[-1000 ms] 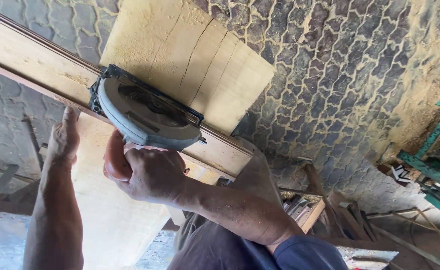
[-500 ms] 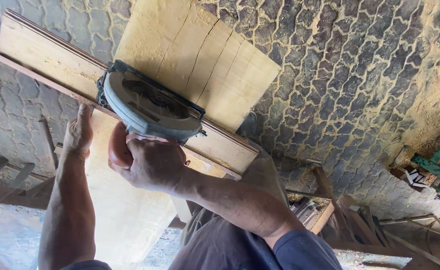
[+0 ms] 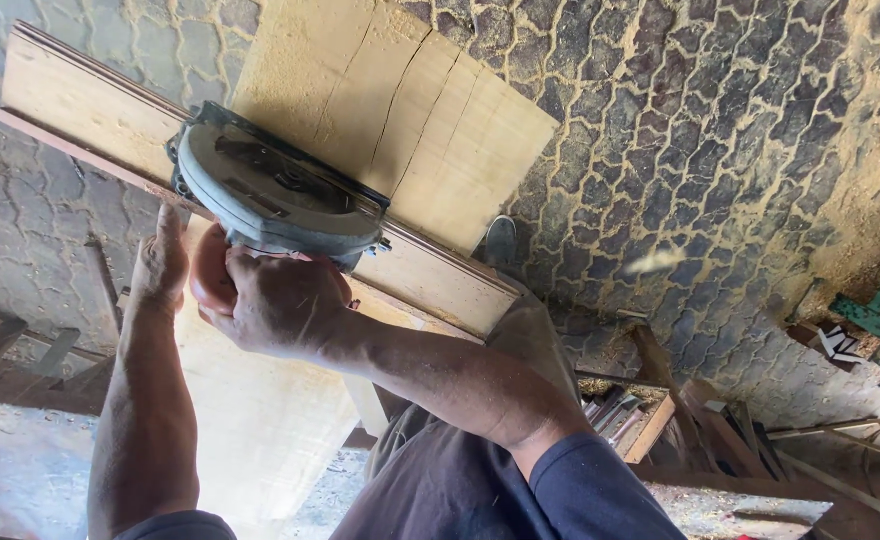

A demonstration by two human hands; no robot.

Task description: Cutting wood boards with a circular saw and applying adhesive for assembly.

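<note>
My right hand (image 3: 275,300) is closed around the orange handle (image 3: 210,280) of the circular saw (image 3: 275,195), my fingers wrapped firmly on the grip. The saw has a grey round guard and it sits on the long plank (image 3: 110,110), which lies diagonally across a wide, pale wooden board (image 3: 400,110). The base of the saw rests near the lower edge of the plank, about in its middle.

My left hand (image 3: 160,262) is flat, the fingers stretched and pressing on the wood just beside the saw, to its left. It holds nothing; it only lies on the surface below the plank, where a second pale board (image 3: 260,420) goes down toward me.

The wide board has some dark cracks running along it. Under all this is a paved floor (image 3: 720,150) of interlocking stones, covered with much sawdust. My shoe (image 3: 500,240) shows beside the right end of the plank, and my knee in grey trousers is near it. At the right, some wooden offcuts (image 3: 680,420) lie in a heap, and a green metal frame (image 3: 875,315) stands at the border.
</note>
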